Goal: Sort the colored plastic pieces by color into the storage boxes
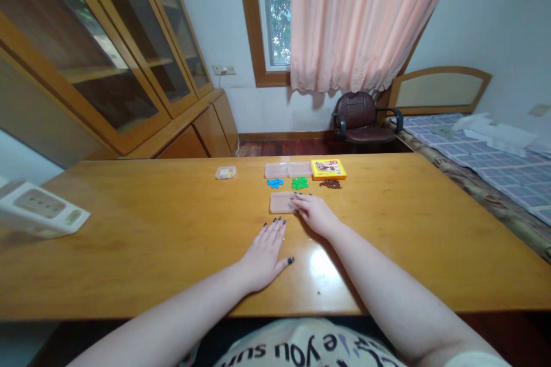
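A shallow clear plastic box (281, 203) lies on the table in front of me. My right hand (317, 213) is at its right end, thumb by the near edge and fingers over the top and far side, gripping it. My left hand (266, 256) rests flat on the tabletop, fingers spread, just nearer to me than the box, holding nothing. Beyond the box lie three small piles: blue pieces (275, 183), green pieces (300, 183) and brown pieces (330, 184). The right hand covers the box's right end.
Behind the piles are a clear two-part plastic case (276, 170) and a yellow box (328, 169). A small clear container (226, 172) stands farther left. A white box (41, 209) sits at the left of the wooden table (163, 229). Past the far edge is a chair (356, 117).
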Motion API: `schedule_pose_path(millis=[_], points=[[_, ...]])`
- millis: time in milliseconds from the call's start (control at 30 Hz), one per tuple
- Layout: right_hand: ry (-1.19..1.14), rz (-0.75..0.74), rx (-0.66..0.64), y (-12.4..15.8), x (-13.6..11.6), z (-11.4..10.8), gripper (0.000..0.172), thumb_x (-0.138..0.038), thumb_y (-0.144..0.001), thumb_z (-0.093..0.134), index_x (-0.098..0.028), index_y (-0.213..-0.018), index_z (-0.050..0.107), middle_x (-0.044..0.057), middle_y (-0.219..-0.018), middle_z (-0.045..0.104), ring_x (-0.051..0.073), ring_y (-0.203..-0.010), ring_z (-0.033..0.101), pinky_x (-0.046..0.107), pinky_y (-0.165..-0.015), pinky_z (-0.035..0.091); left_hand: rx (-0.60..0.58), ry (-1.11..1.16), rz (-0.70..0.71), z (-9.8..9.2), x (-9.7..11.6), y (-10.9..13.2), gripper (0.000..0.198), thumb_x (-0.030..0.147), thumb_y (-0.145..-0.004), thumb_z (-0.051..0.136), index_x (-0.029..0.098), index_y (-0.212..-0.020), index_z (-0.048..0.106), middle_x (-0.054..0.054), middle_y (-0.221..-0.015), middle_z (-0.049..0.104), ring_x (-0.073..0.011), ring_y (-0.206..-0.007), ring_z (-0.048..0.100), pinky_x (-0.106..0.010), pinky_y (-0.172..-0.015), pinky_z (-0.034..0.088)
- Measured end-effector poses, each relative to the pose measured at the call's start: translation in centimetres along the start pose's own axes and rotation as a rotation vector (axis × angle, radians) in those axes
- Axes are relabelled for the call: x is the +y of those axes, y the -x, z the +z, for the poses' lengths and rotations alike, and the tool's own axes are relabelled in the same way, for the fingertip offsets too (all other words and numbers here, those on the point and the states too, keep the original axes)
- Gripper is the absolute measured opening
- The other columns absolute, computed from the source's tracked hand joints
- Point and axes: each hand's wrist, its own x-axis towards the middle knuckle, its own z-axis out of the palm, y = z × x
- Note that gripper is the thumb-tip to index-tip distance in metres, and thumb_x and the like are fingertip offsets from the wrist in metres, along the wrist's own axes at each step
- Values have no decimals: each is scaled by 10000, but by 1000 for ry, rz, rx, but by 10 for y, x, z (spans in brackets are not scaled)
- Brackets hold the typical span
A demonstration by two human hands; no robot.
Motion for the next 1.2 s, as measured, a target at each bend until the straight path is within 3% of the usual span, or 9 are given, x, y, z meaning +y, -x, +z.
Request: schedule_pose_path(millis=[100, 400, 633, 767, 900, 1033, 1133, 1200], points=[[-4, -11, 5, 0, 1, -1, 321, -193, -889, 479, -198, -1172, 631, 102, -1279, 566, 211, -1186, 528, 401, -993, 430, -23, 26, 63, 1, 10, -6, 688, 504, -875, 403, 174, -1453, 225, -138, -1530, 125, -292, -1404, 124, -457, -1134, 147], [-43, -23, -44, -2, 10, -3, 358, -156, -853, 502, -213, -1185, 623, 93, -1314, 533, 203, -1192, 525, 387, -1004, 423, -107, 26, 260, -7, 13, -36, 745, 539, -892, 350, 109, -1467, 150, -149, -1526, 78, -298, -1410, 61, -471, -1138, 62], [-83, -43, -53, -3, 17, -2, 395, -110, -815, 502, -204, -1177, 628, 98, -1313, 530, 194, -1205, 515, 377, -1019, 409, -59, 48, 242, 0, 11, -44, 839, 624, -858, 349, 97, -1469, 122, -183, -1521, 66, -318, -1408, 38, -511, -1126, 40], [-60, -33, -76, -3, 17, -4, 406, -119, -803, 533, -216, -1188, 620, 93, -1319, 526, 208, -1205, 514, 399, -1021, 402, -12, 66, 242, 0, 8, -47, 836, 582, -853, 412, 135, -1476, 76, -176, -1526, 15, -308, -1410, 6, -514, -1125, 43], [-14, -56, -75, -1, 9, -13, 374, -163, -832, 537, -233, -1191, 613, 87, -1272, 574, 212, -1187, 527, 427, -1008, 400, 140, 71, 172, -21, -8, -56, 822, 483, -834, 505, 201, -1477, 77, -135, -1541, -16, -293, -1410, -54, -528, -1121, 16], [69, -41, -84, 1, 2, -22, 288, -239, -862, 526, -248, -1123, 649, 72, -1223, 613, 230, -1159, 540, 455, -1013, 375, 239, 83, -81, -41, -38, -69, 912, 470, -754, 607, 164, -1467, 128, -185, -1532, 52, -327, -1410, 36, -567, -1105, 10], [71, -6, -80, 4, 0, -23, 324, -286, -851, 547, -211, -1154, 630, 101, -1251, 588, 244, -1189, 507, 451, -1035, 356, 211, 143, -85, -35, -56, -73, 1008, 519, -707, 640, 172, -1470, 80, -184, -1524, 129, -319, -1408, 89, -562, -1109, 57], [53, 29, -77, 5, 2, -21, 453, -306, -813, 593, -177, -1247, 562, 135, -1335, 508, 260, -1241, 454, 445, -1047, 349, 209, 177, -63, -26, -62, -73, 1038, 526, -704, 640, 190, -1472, 28, -170, -1529, 115, -305, -1410, 89, -548, -1113, 91]])
